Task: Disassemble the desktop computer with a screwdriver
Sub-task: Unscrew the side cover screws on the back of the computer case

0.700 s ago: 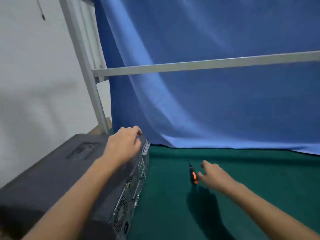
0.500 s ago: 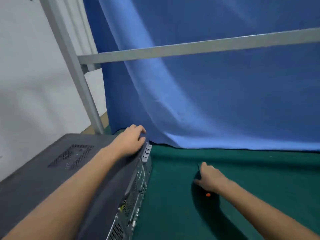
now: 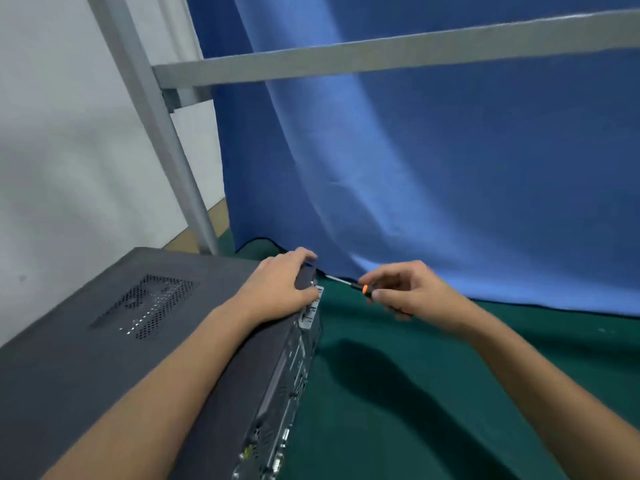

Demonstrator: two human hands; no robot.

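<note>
We are pressing our left hand (image 3: 280, 287) flat on the far top corner of the desktop computer (image 3: 114, 344), while our right hand (image 3: 407, 292) is pinching the screwdriver (image 3: 349, 284), tip aiming at that corner. The case is lying on a green table cover (image 3: 433, 393), blue curtain (image 3: 433, 161) hanging behind. Half a second ago, the screwdriver was lying on the cloth.

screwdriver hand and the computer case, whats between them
In the head view, only the screwdriver shaft spans the gap between the right hand and the computer case corner, where the left hand rests. Below is bare green cloth.
</note>
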